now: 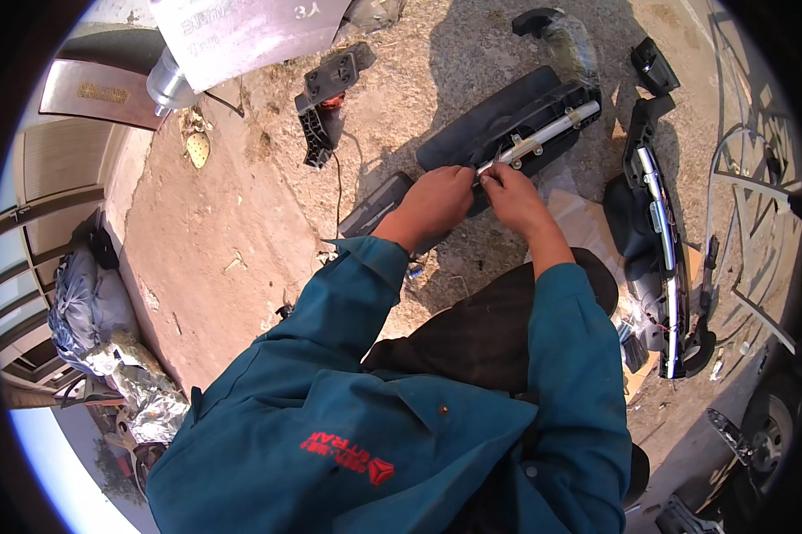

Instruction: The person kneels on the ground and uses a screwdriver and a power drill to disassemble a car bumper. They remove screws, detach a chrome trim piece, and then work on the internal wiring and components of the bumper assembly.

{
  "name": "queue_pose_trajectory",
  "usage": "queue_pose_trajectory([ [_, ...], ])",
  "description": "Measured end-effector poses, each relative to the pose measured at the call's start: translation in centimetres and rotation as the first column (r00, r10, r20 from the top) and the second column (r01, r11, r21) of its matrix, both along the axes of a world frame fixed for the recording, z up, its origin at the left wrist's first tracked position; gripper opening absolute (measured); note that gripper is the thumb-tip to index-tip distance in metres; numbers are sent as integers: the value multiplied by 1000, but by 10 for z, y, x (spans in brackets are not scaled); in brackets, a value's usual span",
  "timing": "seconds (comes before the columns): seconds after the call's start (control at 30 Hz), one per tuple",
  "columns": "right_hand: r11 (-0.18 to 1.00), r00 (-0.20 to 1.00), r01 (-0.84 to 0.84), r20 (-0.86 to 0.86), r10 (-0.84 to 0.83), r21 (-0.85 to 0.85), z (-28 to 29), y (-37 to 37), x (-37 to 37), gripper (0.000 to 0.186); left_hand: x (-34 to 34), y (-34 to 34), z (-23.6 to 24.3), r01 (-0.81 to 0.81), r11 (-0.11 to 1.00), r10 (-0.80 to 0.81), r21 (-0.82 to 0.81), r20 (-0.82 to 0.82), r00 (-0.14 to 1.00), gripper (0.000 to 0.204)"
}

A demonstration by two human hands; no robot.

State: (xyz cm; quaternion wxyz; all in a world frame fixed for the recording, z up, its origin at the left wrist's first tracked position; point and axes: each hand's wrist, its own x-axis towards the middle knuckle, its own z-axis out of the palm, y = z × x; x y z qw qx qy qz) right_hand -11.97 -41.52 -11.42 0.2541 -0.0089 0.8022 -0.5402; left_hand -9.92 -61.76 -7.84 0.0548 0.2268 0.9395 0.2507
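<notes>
On the ground ahead of me lies a long black plastic assembly that looks like a vehicle mirror [450, 142], with a silver metal tube [552, 129] running along it. Both my hands meet at the tube's near end. My left hand [438, 203] is closed, its curled fingers around the end of the tube. My right hand [515, 200] sits just beside it in a pinch, thumb and fingers pressed together. What the right fingers pinch is hidden. Small metal brackets [518, 145] stand out from the tube beyond my fingertips.
A similar black assembly with a silver tube [668, 240] lies to the right, near a metal frame [753, 182]. Black brackets [325, 89] lie ahead to the left. A black block [655, 67] is at the far right. Plastic bags [98, 307] rest against the left wall.
</notes>
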Motion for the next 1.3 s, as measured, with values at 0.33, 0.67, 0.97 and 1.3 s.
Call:
queue_pose_trajectory([
  [0.33,1000,1000,-13,-23,13,-9,-9,2,-1,24,-8,-2,2,70,993,-60,-92,110,992,14],
  [0.67,998,995,1,103,6,-62,-17,-1,-6,32,-1,-3,-2,98,990,-91,-98,67,994,12],
  [0.97,981,990,-33,130,59,-191,-7,1,-6,30,9,-2,-2,38,996,-41,-85,-23,999,12],
  [1.3,994,996,-72,49,76,-88,-10,0,-8,29,10,4,2,-1,997,4,72,-50,999,15],
])
